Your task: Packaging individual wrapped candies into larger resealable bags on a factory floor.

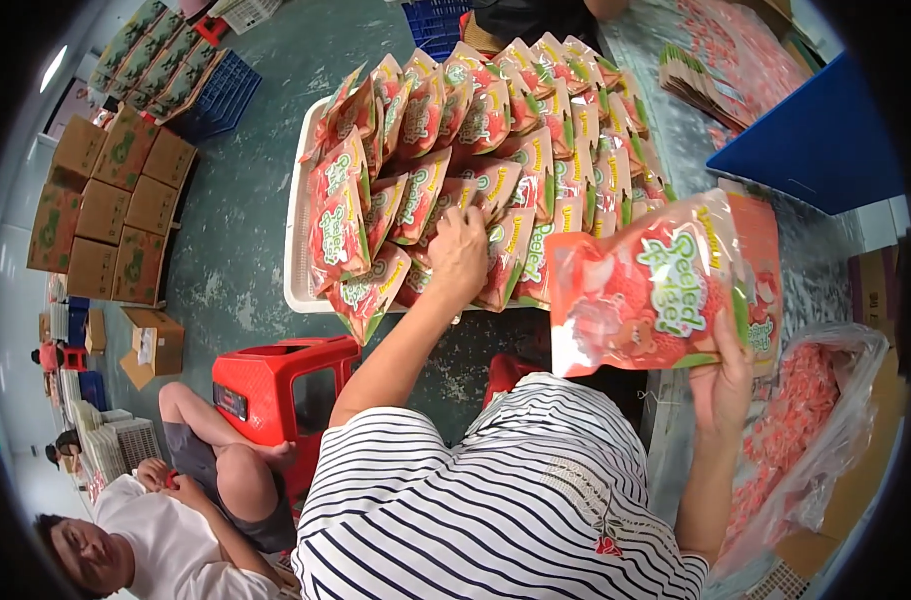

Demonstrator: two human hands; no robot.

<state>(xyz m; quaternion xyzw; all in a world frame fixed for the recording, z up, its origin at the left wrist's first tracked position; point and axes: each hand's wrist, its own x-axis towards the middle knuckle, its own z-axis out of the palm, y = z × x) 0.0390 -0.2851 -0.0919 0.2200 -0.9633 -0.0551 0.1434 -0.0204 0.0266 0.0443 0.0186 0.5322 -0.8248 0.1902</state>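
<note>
A white plastic tray [297,262] holds rows of upright red pouches with green lower edges, packed closely and leaning on one another. My left hand [458,252] reaches into the near rows, its fingers bent and closed at the top edge of one pouch [453,200]; the fingertips are partly hidden. To the right of the tray, my right hand [725,385] grips a shiny red pouch [645,295] by its side edge, with its printed front up. Behind it a second red pouch [762,290] shows, seemingly held in the same hand.
On the metal table at right lie a clear bag of small red-and-white wrapped pieces [790,410], a blue panel [805,135] and a stack of flat pouches [700,85]. A red stool [275,385] and a seated person [165,530] are at left, with stacked cartons [110,200] beyond.
</note>
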